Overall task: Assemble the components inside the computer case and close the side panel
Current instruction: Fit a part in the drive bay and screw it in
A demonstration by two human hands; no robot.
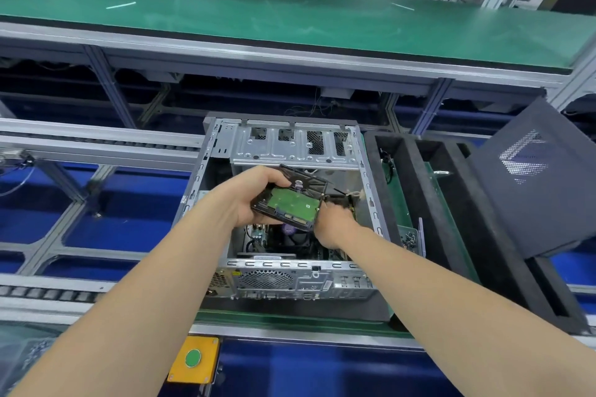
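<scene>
An open silver computer case (367,190) lies on its side on the line, its inside facing up. Above its middle I hold a black hard drive (290,200) with its green circuit board turned towards me. My left hand (251,193) grips the drive's left end, thumb over the top edge. My right hand (332,226) is at the drive's lower right corner, fingers curled at the connector edge; what they pinch is hidden. The dark side panel (532,184) leans at the right, off the case. A fan and the motherboard show below the drive.
A black foam tray (451,203) with long slots stands right of the case, with small screws (408,237) in a holder beside it. A yellow box with a green button (193,359) sits at the near edge. A green conveyor belt (290,10) runs across the back.
</scene>
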